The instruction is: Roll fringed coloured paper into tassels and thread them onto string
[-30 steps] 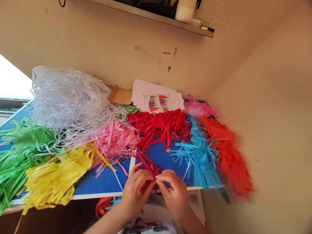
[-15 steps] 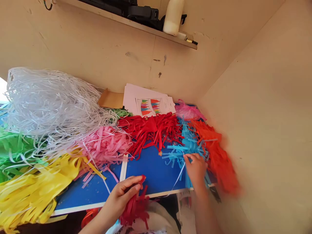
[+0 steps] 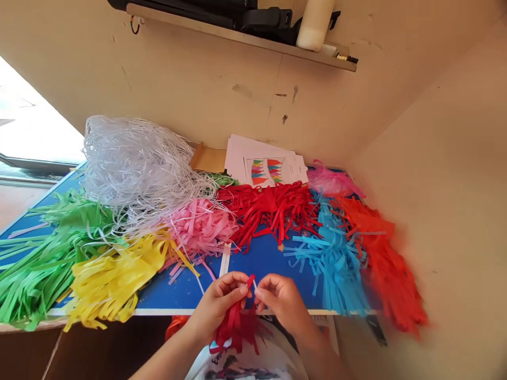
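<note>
My left hand is closed around the top of a dark red fringed tassel, whose strips hang below the table's front edge. Touching distance to its right, my right hand pinches a thin white string beside the tassel's looped tip. Both hands are close together over the front edge of the blue table. Beyond them lies a pile of red fringed strips. Blue fringed strips lie to the right of my right hand.
White string is heaped at the back left. Green, yellow and pink strips lie on the left, orange ones at the right. Printed sheets lean near the wall, below a shelf.
My right hand has moved left from the blue strips to the red tassel, bringing the white string along. The view has shifted left, showing more of the green strips and a bright opening.
</note>
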Tool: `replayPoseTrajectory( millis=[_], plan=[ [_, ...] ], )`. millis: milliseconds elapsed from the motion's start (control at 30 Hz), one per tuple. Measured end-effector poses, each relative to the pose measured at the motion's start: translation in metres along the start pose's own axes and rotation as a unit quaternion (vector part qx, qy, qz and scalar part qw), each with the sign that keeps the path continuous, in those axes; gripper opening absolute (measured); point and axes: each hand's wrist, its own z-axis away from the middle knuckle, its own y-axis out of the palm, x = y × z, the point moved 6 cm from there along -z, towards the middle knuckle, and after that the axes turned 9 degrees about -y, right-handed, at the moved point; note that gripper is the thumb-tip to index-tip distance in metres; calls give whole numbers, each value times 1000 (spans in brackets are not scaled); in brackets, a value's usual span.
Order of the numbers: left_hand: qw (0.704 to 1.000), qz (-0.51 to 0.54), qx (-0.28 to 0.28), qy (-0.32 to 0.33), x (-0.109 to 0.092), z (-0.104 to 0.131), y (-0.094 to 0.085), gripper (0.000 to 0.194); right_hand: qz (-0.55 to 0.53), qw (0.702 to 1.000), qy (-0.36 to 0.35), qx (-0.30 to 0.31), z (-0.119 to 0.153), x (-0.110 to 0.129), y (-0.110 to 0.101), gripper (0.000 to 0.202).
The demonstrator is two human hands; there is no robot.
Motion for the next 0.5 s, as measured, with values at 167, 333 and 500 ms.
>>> replayPoseTrajectory(
  millis=[167,333,500],
  plan=[
    [969,-225,-12,103,-17,13,-2,31,-22,998,-36,42,1,5,5,27],
    [889,-411,-43,199,-33,29,8,12,21,995,-89,34,-8,5,20,24],
    [749,-625,-31,217,-2,46,-11,19,-61,981,-74,-167,-9,9,-81,36]
  ],
)
